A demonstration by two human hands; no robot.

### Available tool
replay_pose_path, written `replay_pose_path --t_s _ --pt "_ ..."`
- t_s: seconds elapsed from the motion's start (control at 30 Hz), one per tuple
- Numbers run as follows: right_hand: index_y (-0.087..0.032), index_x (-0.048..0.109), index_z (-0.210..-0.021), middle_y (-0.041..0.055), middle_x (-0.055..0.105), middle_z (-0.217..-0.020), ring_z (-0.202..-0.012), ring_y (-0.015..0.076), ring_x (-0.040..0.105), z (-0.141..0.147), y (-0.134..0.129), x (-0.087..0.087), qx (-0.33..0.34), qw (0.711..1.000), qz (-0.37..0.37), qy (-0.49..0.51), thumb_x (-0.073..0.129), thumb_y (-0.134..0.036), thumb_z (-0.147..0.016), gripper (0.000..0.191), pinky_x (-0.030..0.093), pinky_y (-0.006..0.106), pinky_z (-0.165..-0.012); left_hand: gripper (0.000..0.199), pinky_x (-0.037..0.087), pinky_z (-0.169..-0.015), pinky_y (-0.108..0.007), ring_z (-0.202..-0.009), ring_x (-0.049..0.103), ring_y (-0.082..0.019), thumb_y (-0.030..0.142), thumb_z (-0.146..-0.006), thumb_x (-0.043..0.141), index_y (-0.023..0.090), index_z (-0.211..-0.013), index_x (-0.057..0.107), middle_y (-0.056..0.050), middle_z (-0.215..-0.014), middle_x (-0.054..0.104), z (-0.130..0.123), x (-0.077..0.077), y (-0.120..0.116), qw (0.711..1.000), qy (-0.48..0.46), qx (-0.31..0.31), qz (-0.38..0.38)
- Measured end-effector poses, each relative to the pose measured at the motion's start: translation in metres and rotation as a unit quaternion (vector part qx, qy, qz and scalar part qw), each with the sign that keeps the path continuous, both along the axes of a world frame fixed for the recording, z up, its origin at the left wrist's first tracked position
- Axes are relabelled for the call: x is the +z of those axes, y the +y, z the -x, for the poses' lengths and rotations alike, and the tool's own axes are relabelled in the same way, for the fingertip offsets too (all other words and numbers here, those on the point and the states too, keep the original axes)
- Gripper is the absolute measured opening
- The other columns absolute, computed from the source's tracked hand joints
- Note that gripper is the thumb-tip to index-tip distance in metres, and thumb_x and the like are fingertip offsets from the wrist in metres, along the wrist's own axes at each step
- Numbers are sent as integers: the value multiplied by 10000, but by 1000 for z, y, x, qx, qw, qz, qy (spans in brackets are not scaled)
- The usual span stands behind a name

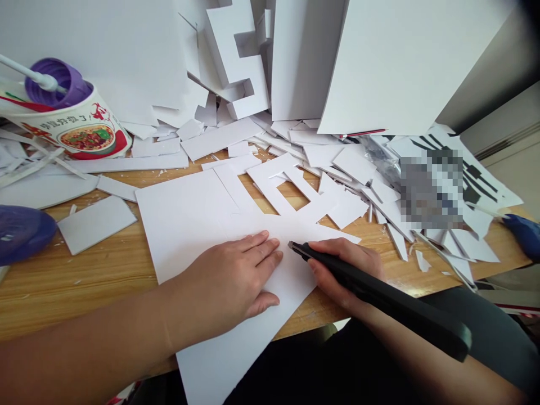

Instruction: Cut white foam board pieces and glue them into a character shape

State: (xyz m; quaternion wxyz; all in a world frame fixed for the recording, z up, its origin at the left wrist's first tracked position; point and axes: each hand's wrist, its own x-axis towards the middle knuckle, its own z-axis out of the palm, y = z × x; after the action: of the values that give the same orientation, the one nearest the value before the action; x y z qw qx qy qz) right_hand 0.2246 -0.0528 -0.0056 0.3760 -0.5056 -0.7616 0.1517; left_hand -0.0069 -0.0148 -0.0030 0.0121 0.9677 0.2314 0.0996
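Note:
My left hand (242,275) lies flat on a large white foam board sheet (181,225), fingers stretched out over its middle. In my right hand (346,264) is a black utility knife (379,295), its handle reaching back over my forearm. The short blade tip (291,245) points at the sheet just right of my left fingertips; whether it touches the surface I cannot tell. Angular openings are cut through the sheet's far right part, and wood shows through them. The sheet's near corner hangs past the table edge.
White offcuts (350,163) heap along the back and right of the wooden table (105,292). A paper noodle tub (84,126) holding tools stands back left. Blue objects lie at both sides. Tall white boards (388,62) and a cut-out white block shape (240,56) stand behind.

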Motion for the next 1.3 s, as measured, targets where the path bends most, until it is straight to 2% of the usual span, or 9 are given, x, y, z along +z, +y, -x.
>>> replay_pose_path --t_s 0.2,0.47,0.83,1.0,1.3 --pt "-221 618 -940 -22 677 -684 -528 116 626 -2 -9 6 -10 1000 -14 -16 635 -129 -785 181 502 224 -507 520 474 -1037 -410 -1233 562 -298 451 -925 499 63 -1250 616 -181 -1314 602 1 -2 0 1000 -8 3 -10" --pt "-220 611 -988 0 707 -742 -582 136 659 -6 -10 3 12 999 -43 -29 636 -134 -791 217 535 239 -537 506 445 -1060 -399 -1257 540 -295 450 -936 489 73 -1249 617 -177 -1327 594 2 -3 1 1000 -7 -1 -1" --pt "-259 593 -1038 -5 682 -715 -593 166 657 -12 -19 1 17 999 -26 -20 622 -115 -797 283 536 278 -524 504 419 -1071 -366 -1263 539 -269 476 -931 496 98 -1240 623 -158 -1328 600 2 -2 1 1000 3 6 -5" --pt "-224 588 -1054 6 698 -771 -620 152 669 -17 -27 0 20 999 -26 -16 648 -115 -794 288 539 260 -540 501 422 -1069 -365 -1270 531 -266 486 -925 509 110 -1236 623 -149 -1336 597 3 -3 1 1000 -3 10 -5" --pt "-253 570 -1135 38 721 -830 -738 225 716 -17 -32 -3 30 998 -47 -28 637 -100 -796 377 597 324 -590 493 401 -1083 -342 -1255 547 -261 475 -915 536 97 -1218 628 -149 -1322 609 2 -2 1 1000 -15 7 7"
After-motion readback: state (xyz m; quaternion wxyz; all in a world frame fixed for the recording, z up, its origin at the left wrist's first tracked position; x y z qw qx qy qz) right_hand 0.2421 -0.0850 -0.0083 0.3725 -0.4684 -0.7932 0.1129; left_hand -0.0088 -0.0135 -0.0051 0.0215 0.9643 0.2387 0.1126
